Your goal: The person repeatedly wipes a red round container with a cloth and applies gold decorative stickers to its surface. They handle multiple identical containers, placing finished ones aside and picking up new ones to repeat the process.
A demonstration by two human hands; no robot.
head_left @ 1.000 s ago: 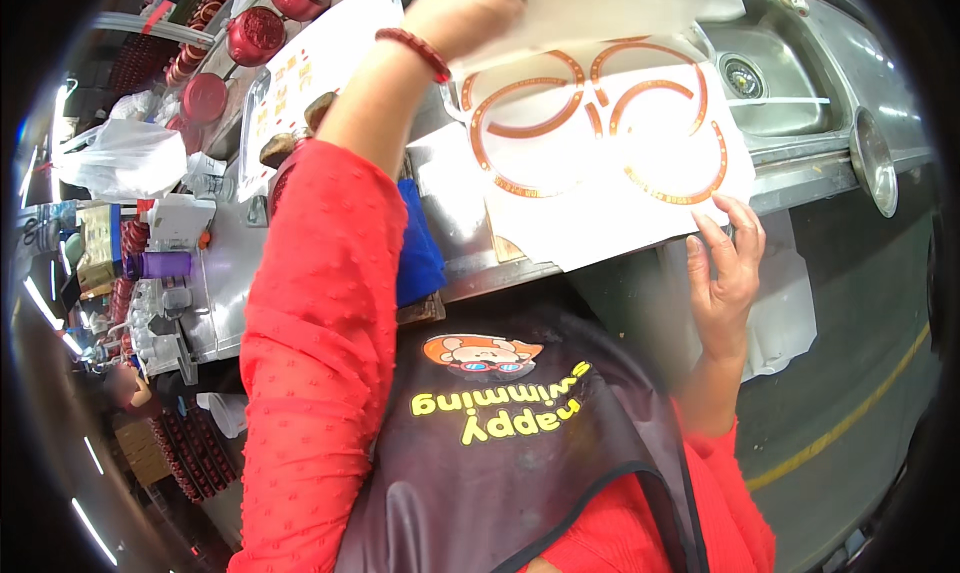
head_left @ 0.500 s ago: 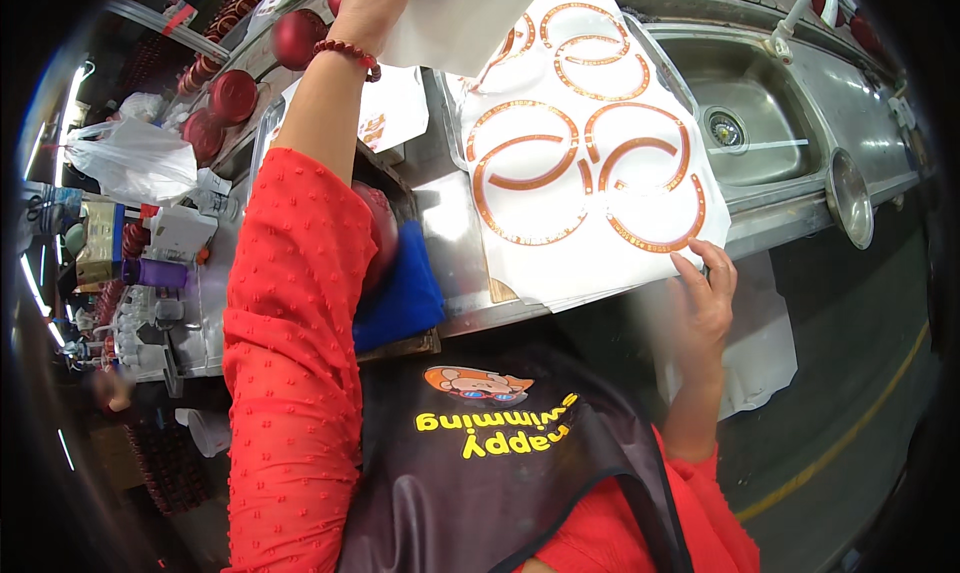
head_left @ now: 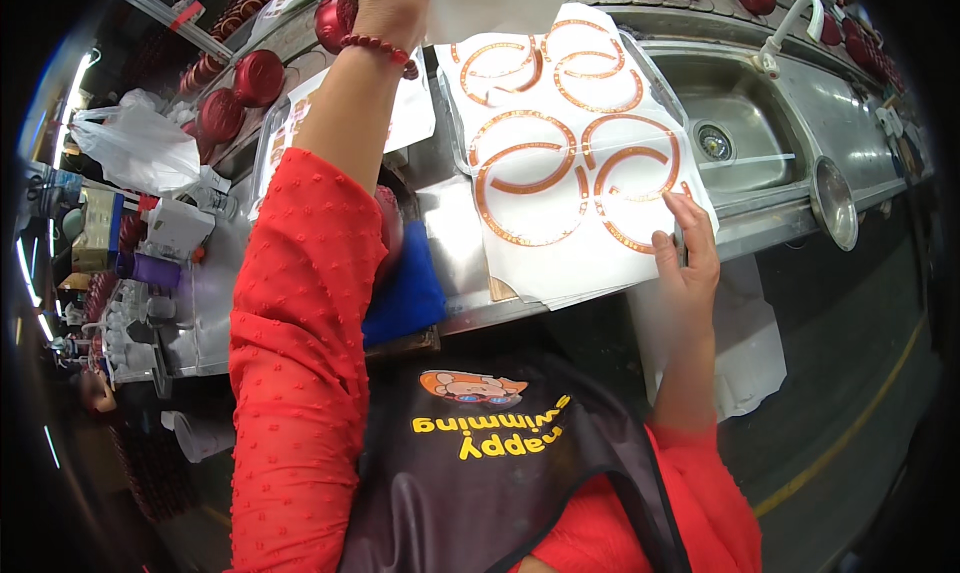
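Note:
A stack of white sheets point(head_left: 530, 273) lies in front of me, the top one printed with curved orange-red strips point(head_left: 528, 243) in broken rings. At its right edge, my right hand point(head_left: 690, 248) has its thumb and fingers apart, fingertips over the end of a printed strip. My left hand point(head_left: 395, 8) is closed on a pale translucent sheet point(head_left: 495, 8) at the top of the view. That sheet is blurred and hangs above the far end of the stack. The left fingertips are partly out of the picture.
A steel sink point(head_left: 745, 113) with a white faucet point(head_left: 790, 33) stands right of the stack, a metal bowl point(head_left: 835, 203) at its rim. Dark red round containers point(head_left: 258, 78) line the far side. Left are a blue cloth point(head_left: 410, 288), more printed sheets point(head_left: 405, 113) and a white plastic bag point(head_left: 140, 143).
My right hand has moved up along the sheet's right edge, over the strip's end. My left hand has shifted slightly up and right with the translucent sheet. The view has moved a little.

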